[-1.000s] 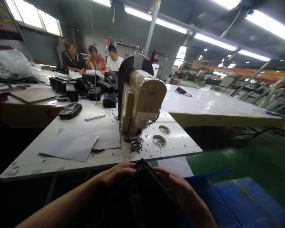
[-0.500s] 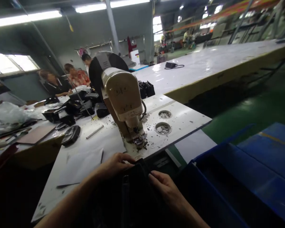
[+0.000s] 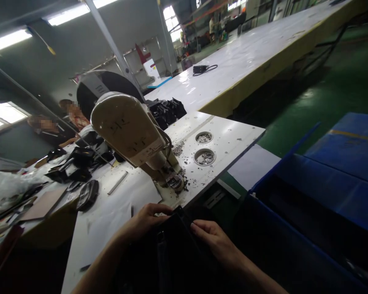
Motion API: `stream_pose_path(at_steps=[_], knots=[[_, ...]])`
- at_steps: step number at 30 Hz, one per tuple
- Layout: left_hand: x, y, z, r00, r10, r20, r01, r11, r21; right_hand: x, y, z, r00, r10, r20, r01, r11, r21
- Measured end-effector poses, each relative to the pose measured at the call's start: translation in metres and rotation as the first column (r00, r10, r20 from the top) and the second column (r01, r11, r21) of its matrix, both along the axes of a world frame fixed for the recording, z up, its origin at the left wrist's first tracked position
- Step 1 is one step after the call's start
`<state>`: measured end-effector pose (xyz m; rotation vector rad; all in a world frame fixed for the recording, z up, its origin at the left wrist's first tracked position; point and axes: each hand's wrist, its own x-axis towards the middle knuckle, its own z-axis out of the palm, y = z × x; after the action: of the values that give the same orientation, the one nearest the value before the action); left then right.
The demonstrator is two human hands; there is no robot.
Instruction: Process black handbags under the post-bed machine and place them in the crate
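A black fabric bag piece [image 3: 171, 245] with a zipper sits low in front of me, held by both hands. My left hand [image 3: 144, 220] grips its upper left edge at the rim of the white worktable [image 3: 233, 134]. Fingers of my right hand [image 3: 213, 239] pinch the piece's top right edge. Just beyond stands a cream press machine [image 3: 129, 130], its punch foot [image 3: 174, 182] down on the table among dark scraps.
Two round holes [image 3: 204, 157] filled with scraps lie right of the machine. A blue bin [image 3: 325, 192] stands at my right. Black bag parts [image 3: 79, 163] and paper sheets cover the left tables. Seated people [image 3: 70, 118] work far left. Another long white table [image 3: 248, 53] stretches behind.
My view has swung right and tilted, bringing the blue bin into view. Both hands keep hold of the black piece and have shifted slightly along its top edge.
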<state>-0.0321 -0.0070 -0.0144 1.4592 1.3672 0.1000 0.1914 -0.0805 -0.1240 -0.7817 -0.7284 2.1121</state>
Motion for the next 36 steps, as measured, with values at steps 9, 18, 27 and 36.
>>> stream_pose_path(at_steps=[9,18,27,36], knots=[[0.009,-0.017,-0.002,0.988,-0.139,0.07,0.14,0.99,-0.005,0.009,0.021,0.009,0.98,-0.045,0.192,0.024,0.994,0.105],[0.004,-0.024,-0.008,0.986,-0.167,0.004,0.167,0.984,0.061,-0.002,0.013,-0.002,0.983,-0.022,0.183,0.021,1.0,0.008],[-0.001,-0.029,-0.013,0.992,-0.12,0.051,0.121,0.992,-0.024,-0.005,0.01,0.0,0.987,-0.033,0.159,0.036,0.999,-0.02],[-0.003,-0.033,-0.022,0.993,-0.096,0.063,0.098,0.995,-0.023,-0.006,0.002,-0.001,0.988,-0.032,0.15,0.04,0.998,-0.045]])
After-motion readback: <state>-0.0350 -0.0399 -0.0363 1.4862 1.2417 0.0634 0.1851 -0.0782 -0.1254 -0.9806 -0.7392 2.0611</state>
